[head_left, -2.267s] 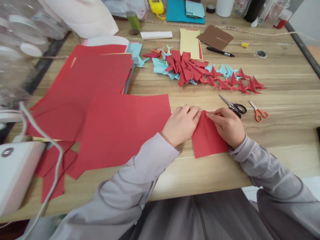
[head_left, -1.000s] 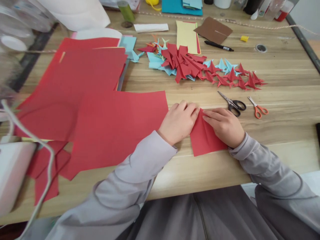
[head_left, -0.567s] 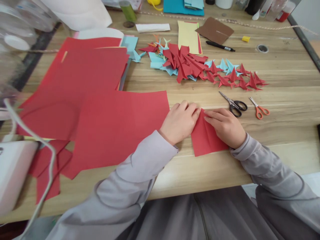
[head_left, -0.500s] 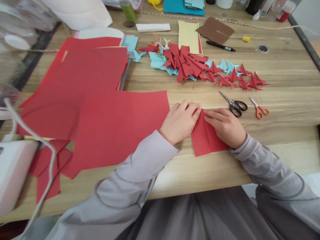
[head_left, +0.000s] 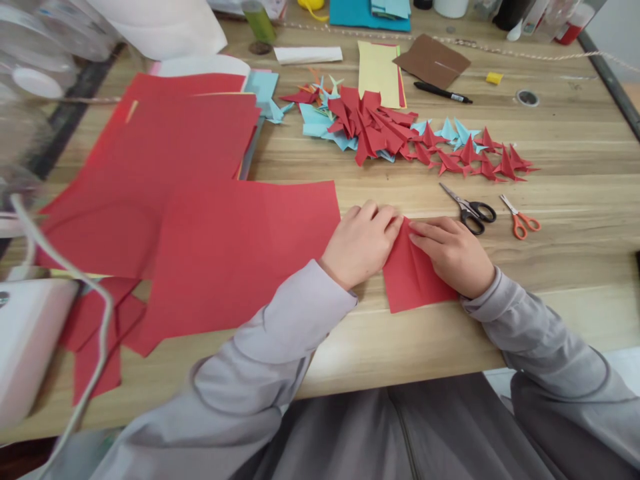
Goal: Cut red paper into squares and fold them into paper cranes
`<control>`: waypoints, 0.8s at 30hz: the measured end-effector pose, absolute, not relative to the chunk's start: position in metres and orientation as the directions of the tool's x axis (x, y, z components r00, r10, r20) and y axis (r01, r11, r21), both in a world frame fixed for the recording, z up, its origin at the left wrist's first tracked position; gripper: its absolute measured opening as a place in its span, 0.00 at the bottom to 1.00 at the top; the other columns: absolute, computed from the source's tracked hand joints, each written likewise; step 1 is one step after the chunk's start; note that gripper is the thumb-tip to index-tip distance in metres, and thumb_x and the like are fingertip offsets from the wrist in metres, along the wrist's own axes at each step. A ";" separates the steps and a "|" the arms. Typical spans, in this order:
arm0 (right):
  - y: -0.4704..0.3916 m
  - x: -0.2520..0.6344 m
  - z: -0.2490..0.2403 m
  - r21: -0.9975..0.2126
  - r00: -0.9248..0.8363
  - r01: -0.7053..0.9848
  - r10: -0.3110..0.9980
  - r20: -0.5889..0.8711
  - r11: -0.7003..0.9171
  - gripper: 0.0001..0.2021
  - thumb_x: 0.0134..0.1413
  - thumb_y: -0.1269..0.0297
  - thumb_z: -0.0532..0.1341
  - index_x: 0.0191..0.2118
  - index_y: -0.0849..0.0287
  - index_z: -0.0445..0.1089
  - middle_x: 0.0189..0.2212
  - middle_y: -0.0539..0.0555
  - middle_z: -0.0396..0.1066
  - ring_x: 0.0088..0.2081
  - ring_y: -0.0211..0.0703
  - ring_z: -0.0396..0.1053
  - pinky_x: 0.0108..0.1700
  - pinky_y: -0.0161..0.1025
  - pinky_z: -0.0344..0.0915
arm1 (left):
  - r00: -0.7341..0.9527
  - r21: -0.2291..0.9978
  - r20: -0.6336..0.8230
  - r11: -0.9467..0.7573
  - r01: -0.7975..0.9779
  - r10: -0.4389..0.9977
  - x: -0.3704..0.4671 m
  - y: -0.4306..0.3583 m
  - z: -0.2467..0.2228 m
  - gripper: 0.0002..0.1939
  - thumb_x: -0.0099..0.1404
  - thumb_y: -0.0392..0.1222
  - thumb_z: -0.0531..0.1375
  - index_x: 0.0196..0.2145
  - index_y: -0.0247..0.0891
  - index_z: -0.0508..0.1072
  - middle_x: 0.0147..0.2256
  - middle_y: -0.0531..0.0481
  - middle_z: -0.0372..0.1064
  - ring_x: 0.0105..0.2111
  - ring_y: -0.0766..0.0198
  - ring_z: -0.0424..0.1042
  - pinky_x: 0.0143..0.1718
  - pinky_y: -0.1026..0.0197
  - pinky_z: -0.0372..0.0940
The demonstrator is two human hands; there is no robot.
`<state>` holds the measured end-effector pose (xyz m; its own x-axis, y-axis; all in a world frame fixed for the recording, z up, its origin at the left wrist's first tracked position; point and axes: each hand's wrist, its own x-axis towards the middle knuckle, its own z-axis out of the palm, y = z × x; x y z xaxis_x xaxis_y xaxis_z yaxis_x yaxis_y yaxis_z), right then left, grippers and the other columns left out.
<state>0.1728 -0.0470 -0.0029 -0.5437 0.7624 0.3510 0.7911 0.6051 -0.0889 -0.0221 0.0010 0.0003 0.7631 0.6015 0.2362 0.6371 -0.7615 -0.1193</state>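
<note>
A creased red paper square [head_left: 413, 280] lies on the wooden table. My left hand [head_left: 361, 243] has its curled fingers on the square's upper left edge. On its upper right part rests my right hand [head_left: 453, 253], fingers together and pressed to the paper near the crease. The fingertips of both hands are close to each other at the top edge. Left of my hands is a large red sheet [head_left: 245, 253]. Beyond them sits a pile of folded red pieces [head_left: 370, 127], with small red folded cranes [head_left: 467, 153] to its right.
Black-handled scissors [head_left: 470, 210] and small orange scissors [head_left: 520, 217] lie right of my hands. A black pen [head_left: 443, 92], yellow paper [head_left: 377, 70] and brown paper [head_left: 433, 61] are farther back. A white cable [head_left: 105, 320] crosses red scraps at the left.
</note>
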 end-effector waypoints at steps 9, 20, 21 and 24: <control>-0.048 0.174 0.000 -0.100 -0.560 0.787 0.773 0.298 0.609 0.17 0.61 0.78 0.50 0.48 0.63 0.74 0.51 0.61 0.72 0.48 0.52 0.66 0.44 0.50 0.67 | 0.763 -0.124 0.231 -0.759 0.639 0.604 -0.022 0.001 0.001 0.18 0.72 0.38 0.45 0.50 0.33 0.71 0.43 0.39 0.69 0.42 0.52 0.64 0.36 0.53 0.57; -0.048 0.173 0.000 -0.109 -0.556 0.792 0.782 0.281 0.601 0.17 0.61 0.78 0.51 0.47 0.62 0.74 0.51 0.60 0.72 0.48 0.51 0.66 0.45 0.50 0.66 | 0.746 -0.080 0.198 -0.748 0.659 0.636 -0.021 0.000 0.002 0.18 0.72 0.37 0.45 0.52 0.31 0.69 0.43 0.38 0.70 0.41 0.52 0.64 0.35 0.52 0.56; -0.048 0.173 0.000 -0.103 -0.556 0.792 0.781 0.283 0.602 0.17 0.61 0.79 0.50 0.47 0.62 0.74 0.52 0.60 0.72 0.48 0.51 0.66 0.45 0.49 0.66 | 0.750 -0.088 0.199 -0.750 0.655 0.631 -0.021 0.000 0.002 0.18 0.71 0.37 0.45 0.52 0.31 0.68 0.43 0.38 0.70 0.40 0.52 0.64 0.35 0.52 0.56; -0.048 0.172 0.000 -0.070 -0.562 0.793 0.770 0.302 0.605 0.17 0.61 0.79 0.50 0.47 0.63 0.74 0.51 0.60 0.73 0.47 0.51 0.66 0.44 0.49 0.66 | 0.754 -0.086 0.207 -0.756 0.648 0.623 -0.021 0.001 0.002 0.18 0.71 0.38 0.47 0.53 0.33 0.68 0.43 0.39 0.70 0.40 0.51 0.64 0.34 0.52 0.56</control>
<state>0.1722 -0.0482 -0.0001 -0.5616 0.7704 0.3018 0.7930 0.6053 -0.0695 -0.0209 0.0006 0.0019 0.7543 0.6230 0.2070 0.6483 -0.7565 -0.0858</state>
